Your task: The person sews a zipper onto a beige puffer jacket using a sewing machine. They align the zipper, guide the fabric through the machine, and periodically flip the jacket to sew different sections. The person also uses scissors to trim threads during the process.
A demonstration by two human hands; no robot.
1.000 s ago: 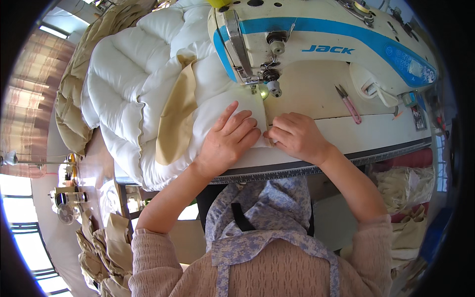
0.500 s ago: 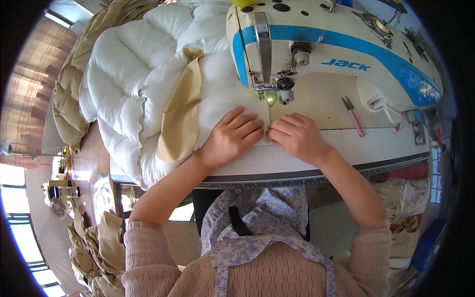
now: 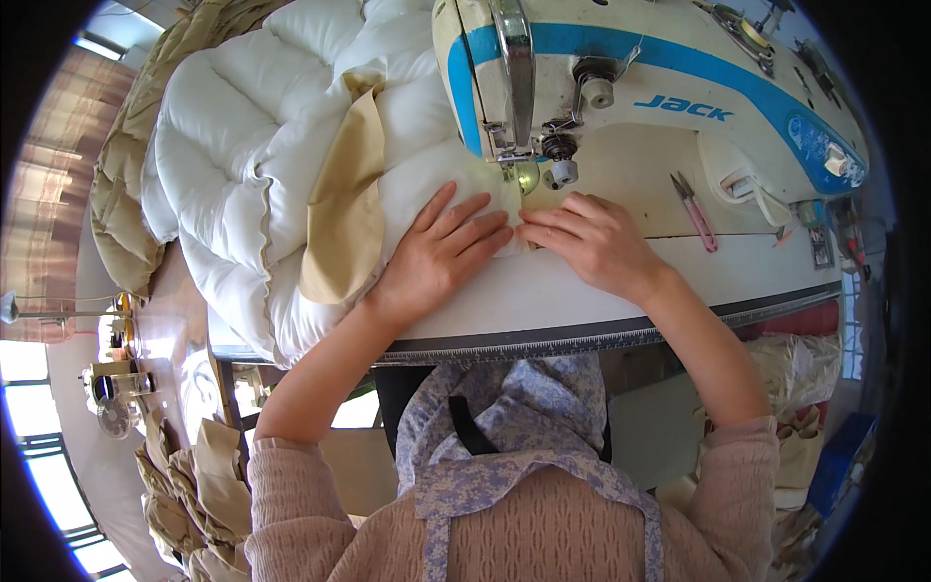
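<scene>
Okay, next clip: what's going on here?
A person sits at a sewing machine. Their left hand lies on white padded fabric; their right hand is at its edge, just in front of the needle area. A tan piece lies on the padding; pink-handled snips rest to the right.

Left hand [image 3: 436, 257] rests spread on the white padded piece [image 3: 233, 126]; right hand [image 3: 606, 244] at its right edge, near side of sewing machine [image 3: 650, 82]. Pink-handled snips [image 3: 695, 213] lie farther right.
</scene>
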